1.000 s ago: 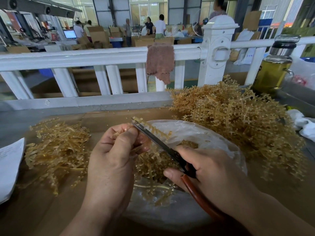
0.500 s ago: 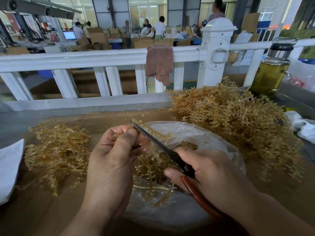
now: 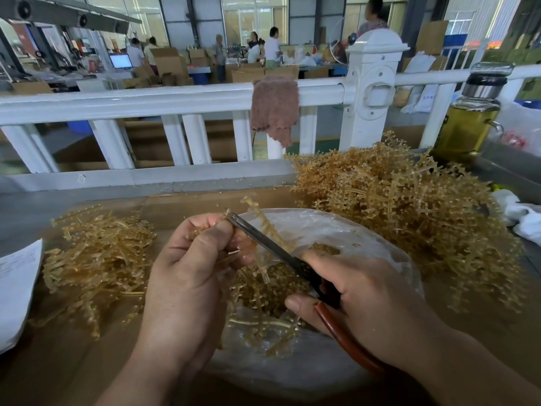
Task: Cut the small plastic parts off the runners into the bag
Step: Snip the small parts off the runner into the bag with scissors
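The left hand (image 3: 187, 276) is curled around a runner (image 3: 265, 222) and pinches it between thumb and fingers, over the open mouth of the bag (image 3: 369, 232). One branch of this runner stands up behind the fingers, with small parts along it. The right hand (image 3: 369, 300) grips the scissors (image 3: 263, 240) by their reddish-brown handles. The dark blades point up and left, and their tip is just beside the left fingertips; the blades seem almost together, but it is hard to see.

The clear plastic bag lies on the counter (image 3: 58, 361) under both hands. Inside it is a heap of amber pieces (image 3: 263, 297), perhaps cut parts mixed with runners.

To the right of the bag is a big pile of runners (image 3: 395, 206) with parts on them. To the left is a flatter pile of thin runners (image 3: 96, 259), and a white paper (image 3: 14, 288) at the edge. Behind the counter there is a white railing (image 3: 146, 102) with a brown cloth (image 3: 275, 109) hanging on it, and a bottle (image 3: 468, 124) of yellow liquid at the right.
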Demonstrator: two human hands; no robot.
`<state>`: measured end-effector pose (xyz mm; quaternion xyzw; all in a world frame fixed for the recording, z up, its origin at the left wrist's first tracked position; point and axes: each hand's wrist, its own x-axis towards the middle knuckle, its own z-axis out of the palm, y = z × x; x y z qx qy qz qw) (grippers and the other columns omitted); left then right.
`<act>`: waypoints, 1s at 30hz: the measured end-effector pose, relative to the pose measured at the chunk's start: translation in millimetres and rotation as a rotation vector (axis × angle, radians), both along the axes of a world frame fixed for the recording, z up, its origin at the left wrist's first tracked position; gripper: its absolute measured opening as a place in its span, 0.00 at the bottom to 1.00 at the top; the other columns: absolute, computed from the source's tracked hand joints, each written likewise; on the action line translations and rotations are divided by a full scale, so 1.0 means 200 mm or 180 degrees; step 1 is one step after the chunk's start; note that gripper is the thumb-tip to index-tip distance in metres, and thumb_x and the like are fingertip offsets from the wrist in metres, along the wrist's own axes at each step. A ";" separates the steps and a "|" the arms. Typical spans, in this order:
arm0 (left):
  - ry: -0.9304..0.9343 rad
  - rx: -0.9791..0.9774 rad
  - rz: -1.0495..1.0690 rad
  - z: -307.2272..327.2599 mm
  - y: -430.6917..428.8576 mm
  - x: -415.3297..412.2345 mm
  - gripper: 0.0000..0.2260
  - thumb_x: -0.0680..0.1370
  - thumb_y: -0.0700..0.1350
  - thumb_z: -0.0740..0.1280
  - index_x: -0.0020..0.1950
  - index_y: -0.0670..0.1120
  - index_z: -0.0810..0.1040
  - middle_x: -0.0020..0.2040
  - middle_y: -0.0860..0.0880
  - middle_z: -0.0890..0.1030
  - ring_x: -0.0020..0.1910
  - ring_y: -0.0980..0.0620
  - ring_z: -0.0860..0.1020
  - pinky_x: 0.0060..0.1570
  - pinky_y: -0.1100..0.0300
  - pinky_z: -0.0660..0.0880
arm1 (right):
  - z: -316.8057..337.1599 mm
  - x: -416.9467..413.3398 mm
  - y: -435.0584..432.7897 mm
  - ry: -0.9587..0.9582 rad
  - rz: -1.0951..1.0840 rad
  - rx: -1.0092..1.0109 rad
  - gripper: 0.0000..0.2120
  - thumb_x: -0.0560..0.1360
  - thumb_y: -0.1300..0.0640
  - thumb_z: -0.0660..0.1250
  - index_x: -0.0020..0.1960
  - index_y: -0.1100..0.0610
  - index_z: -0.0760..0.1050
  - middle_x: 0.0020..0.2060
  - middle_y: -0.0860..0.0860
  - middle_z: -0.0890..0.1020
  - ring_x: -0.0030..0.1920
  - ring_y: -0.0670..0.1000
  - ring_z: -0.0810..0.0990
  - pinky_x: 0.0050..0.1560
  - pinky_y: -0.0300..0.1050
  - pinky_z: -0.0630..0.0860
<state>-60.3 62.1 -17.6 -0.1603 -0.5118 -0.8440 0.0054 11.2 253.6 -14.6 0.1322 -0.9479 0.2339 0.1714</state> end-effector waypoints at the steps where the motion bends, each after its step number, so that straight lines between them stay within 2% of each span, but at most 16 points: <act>1: 0.0002 0.0022 -0.0015 0.00 0.00 0.00 0.05 0.76 0.44 0.68 0.40 0.50 0.82 0.38 0.47 0.82 0.37 0.51 0.80 0.39 0.60 0.80 | 0.00 0.00 0.01 -0.0028 0.0001 -0.0009 0.20 0.75 0.33 0.60 0.55 0.47 0.77 0.28 0.43 0.70 0.31 0.46 0.73 0.29 0.36 0.65; 4: 0.0001 0.0061 -0.0108 0.01 -0.01 0.00 0.06 0.76 0.44 0.69 0.39 0.51 0.82 0.37 0.48 0.81 0.37 0.52 0.80 0.39 0.59 0.80 | 0.01 -0.01 0.04 -0.0030 0.0013 -0.0007 0.19 0.74 0.34 0.63 0.56 0.45 0.77 0.28 0.42 0.70 0.33 0.44 0.74 0.29 0.34 0.65; 9: 0.0065 -0.0021 -0.0084 0.00 0.00 0.00 0.05 0.76 0.44 0.68 0.40 0.51 0.82 0.38 0.46 0.82 0.38 0.51 0.81 0.41 0.59 0.80 | 0.01 -0.01 0.04 -0.0012 0.0019 -0.0010 0.22 0.74 0.32 0.60 0.53 0.47 0.77 0.29 0.43 0.71 0.33 0.46 0.74 0.29 0.36 0.65; 16: 0.0262 -0.0340 -0.0041 -0.03 0.02 0.01 0.03 0.76 0.42 0.67 0.45 0.43 0.78 0.38 0.40 0.80 0.38 0.44 0.79 0.42 0.58 0.79 | 0.01 0.00 0.02 0.0113 0.0059 -0.0052 0.21 0.75 0.33 0.60 0.57 0.47 0.77 0.28 0.40 0.70 0.31 0.44 0.73 0.28 0.35 0.65; 21: 0.0211 -0.0278 -0.0080 -0.03 0.03 0.03 0.04 0.76 0.43 0.67 0.46 0.42 0.78 0.39 0.39 0.79 0.38 0.44 0.79 0.42 0.58 0.79 | 0.01 0.00 0.02 0.0215 -0.0016 -0.0043 0.22 0.75 0.33 0.60 0.56 0.48 0.78 0.29 0.42 0.75 0.33 0.45 0.76 0.30 0.38 0.70; 30: 0.0184 -0.0208 -0.0228 -0.02 0.04 0.03 0.03 0.76 0.42 0.67 0.43 0.47 0.80 0.39 0.42 0.80 0.38 0.47 0.78 0.41 0.57 0.79 | -0.01 0.00 0.01 0.0231 0.0043 -0.0166 0.22 0.76 0.33 0.61 0.57 0.50 0.78 0.28 0.44 0.75 0.29 0.45 0.74 0.25 0.41 0.68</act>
